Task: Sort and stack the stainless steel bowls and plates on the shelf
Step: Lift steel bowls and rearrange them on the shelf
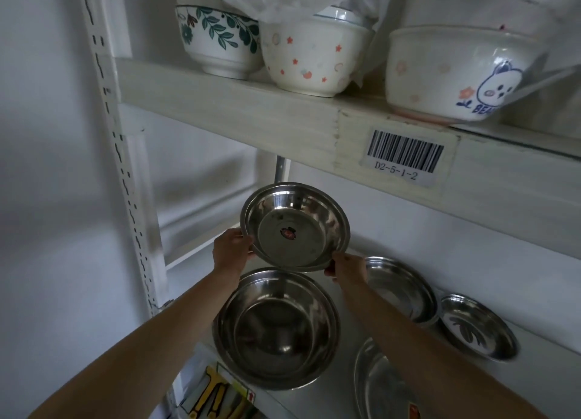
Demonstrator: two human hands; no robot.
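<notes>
Bowl-stacking is the step in hand: both hands hold one steel bowl (pixel 295 227) up in the air, tilted so its inside and a small red sticker face the camera. The left hand (pixel 232 250) grips the rim on the bowl's left side, fingers curled round it; the right hand (pixel 347 268) pinches the rim at the bowl's lower right. The bowl hangs just above the far rim of a larger steel bowl (pixel 276 330), which sits on the shelf (pixel 314 399) near its left end and front edge.

Further right along the shelf lie a shallower steel dish (pixel 402 289), toward the back, and a small steel plate (pixel 479 327) just beside it. Another steel plate (pixel 382 384) sits at the front edge, partly cut off by the frame. None of these has been stacked yet, so the sorting looks to be at an early stage.

The next move probably calls for levelling the held bowl and lowering it squarely into the larger one, so that it nests without catching the rim. Both hands would need to let go only once it sits flat. Whether it fits snugly cannot be told from here.
</notes>
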